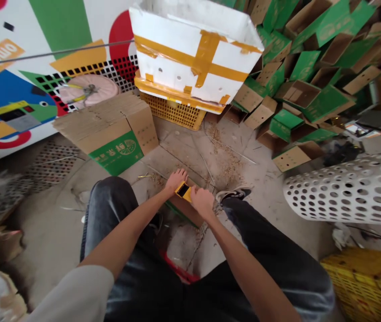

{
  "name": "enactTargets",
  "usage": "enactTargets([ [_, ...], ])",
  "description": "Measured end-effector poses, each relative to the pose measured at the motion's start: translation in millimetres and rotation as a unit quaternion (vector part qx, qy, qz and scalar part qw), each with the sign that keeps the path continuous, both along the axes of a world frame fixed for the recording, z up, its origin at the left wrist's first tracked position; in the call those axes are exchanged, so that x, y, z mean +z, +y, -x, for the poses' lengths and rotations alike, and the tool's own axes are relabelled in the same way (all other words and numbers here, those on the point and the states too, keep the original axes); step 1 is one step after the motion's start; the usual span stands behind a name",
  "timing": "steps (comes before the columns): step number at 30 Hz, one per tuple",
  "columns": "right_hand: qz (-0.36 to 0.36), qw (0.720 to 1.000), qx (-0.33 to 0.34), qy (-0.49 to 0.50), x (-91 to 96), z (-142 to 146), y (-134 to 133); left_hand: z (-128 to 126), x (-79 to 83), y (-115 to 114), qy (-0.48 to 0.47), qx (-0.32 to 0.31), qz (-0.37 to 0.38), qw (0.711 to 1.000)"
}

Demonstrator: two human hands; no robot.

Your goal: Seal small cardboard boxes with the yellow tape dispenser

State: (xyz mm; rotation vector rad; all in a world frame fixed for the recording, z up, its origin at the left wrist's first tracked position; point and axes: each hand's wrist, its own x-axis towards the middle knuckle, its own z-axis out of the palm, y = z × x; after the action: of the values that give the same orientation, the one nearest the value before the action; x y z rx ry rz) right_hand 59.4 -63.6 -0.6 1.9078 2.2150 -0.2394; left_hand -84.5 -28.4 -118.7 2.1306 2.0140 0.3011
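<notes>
Between my knees, a brown and green cardboard box [185,211] sits low on the floor, mostly hidden by my hands and forearms. My right hand [202,201] is closed on the end of a small yellow tool with a dark top [183,190]; its exact kind is too small to tell. The tool lies just above the box. My left hand [177,180] rests beside the tool's far end, its fingers stretched out over the box. Ahead to the left stands a cardboard carton with a green printed panel [118,152].
White foam boxes with orange tape [190,53] stand on a yellow crate [173,109] ahead. Many green and brown cartons [298,89] are piled at the upper right. A perforated white cylinder [348,192] lies to the right, above a yellow crate [361,286]. Debris litters the floor.
</notes>
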Motion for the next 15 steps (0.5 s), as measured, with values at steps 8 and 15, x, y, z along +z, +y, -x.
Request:
enactTargets([
  [8,0.077,0.994,0.079,0.021,-4.5,-1.8,20.7,2.1,7.0,0.9,0.026,0.023,0.052,0.998],
  [15,0.117,0.990,0.068,0.045,-5.3,-57.5,15.5,7.5,15.5,2.7,0.044,-0.003,0.017,0.999],
])
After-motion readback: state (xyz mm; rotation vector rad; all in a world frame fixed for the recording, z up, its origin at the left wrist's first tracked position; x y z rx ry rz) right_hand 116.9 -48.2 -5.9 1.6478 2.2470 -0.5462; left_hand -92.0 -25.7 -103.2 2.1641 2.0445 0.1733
